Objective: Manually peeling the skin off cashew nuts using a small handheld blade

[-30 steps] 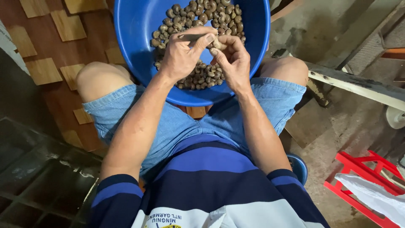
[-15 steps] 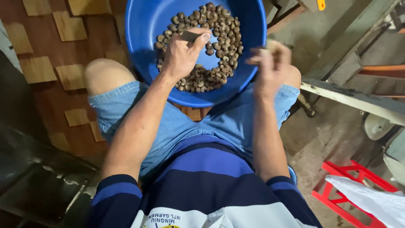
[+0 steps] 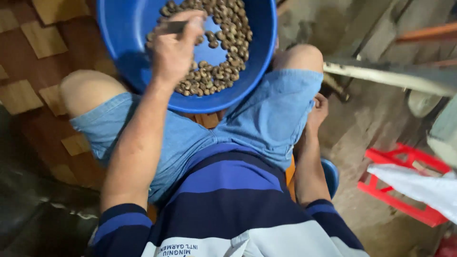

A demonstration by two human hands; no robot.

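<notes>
Brown floor (image 3: 33,57) with pale wooden tiles scattered over it at far left, darker and glossy toward the lower corner. Seen from above: bare knees, light blue denim shorts (image 3: 266,119), a dark and mid-blue striped shirt (image 3: 228,190) at the bottom edge.

Left hand (image 3: 176,52) raised over the big blue plastic basin (image 3: 257,62) held between the knees, forearm running up from the lower left. Fingers (image 3: 193,28) clenched around a slim dark tool (image 3: 171,27), its end sticking out to the left over the basin wall; too blurred to say what kind of tool. Beneath and just right of that hand, a heap of small brown nuts (image 3: 223,47), piled against the basin's right wall and bottom, with a patch of bare blue showing in the middle.

Further right, past the right knee, right hand (image 3: 318,112) lowered outside the thigh, beside the shorts hem, well apart from the basin. Fingers curled inward; cannot tell whether anything is held there. Below that forearm, the rim of a blue seat (image 3: 331,176) peeking out.

Rough grey concrete floor (image 3: 362,138) on the right side, crossed by a pale metal bar (image 3: 385,76) near the top. At far right, a red plastic crate (image 3: 404,190) with a white sheet (image 3: 419,183) draped across it.
</notes>
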